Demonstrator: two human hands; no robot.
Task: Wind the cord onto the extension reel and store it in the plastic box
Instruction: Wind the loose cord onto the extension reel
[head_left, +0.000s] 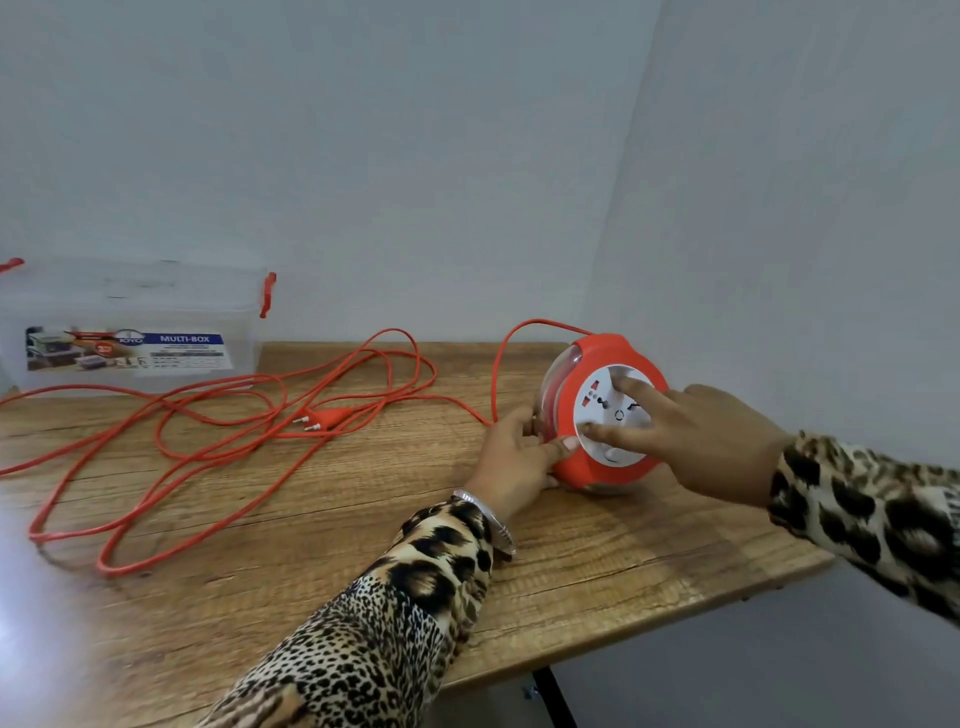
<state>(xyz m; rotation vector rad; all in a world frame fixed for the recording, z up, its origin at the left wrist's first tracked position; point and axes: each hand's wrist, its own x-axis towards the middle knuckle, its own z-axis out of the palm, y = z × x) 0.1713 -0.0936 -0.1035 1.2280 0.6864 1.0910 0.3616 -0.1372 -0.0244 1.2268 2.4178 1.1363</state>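
Observation:
An orange extension reel (566, 400) with a white socket face stands tilted on its edge at the right of the wooden table (597, 566). My left hand (519, 457) grips its left rim, thumb on the orange front. Fingers of my right hand (691, 436) are spread and press on the white face. The orange cord (208, 447) leaves the reel's top and lies in loose loops across the table's left half, its two-pin plug (322, 418) lying among them. A clear plastic box (130, 322) with red clips and its lid on stands at the back left.
White walls meet in a corner just behind and to the right of the reel. The table's front edge runs diagonally at the lower right, with a black leg (556, 696) under it. Bare wood lies between my left sleeve and the cord loops.

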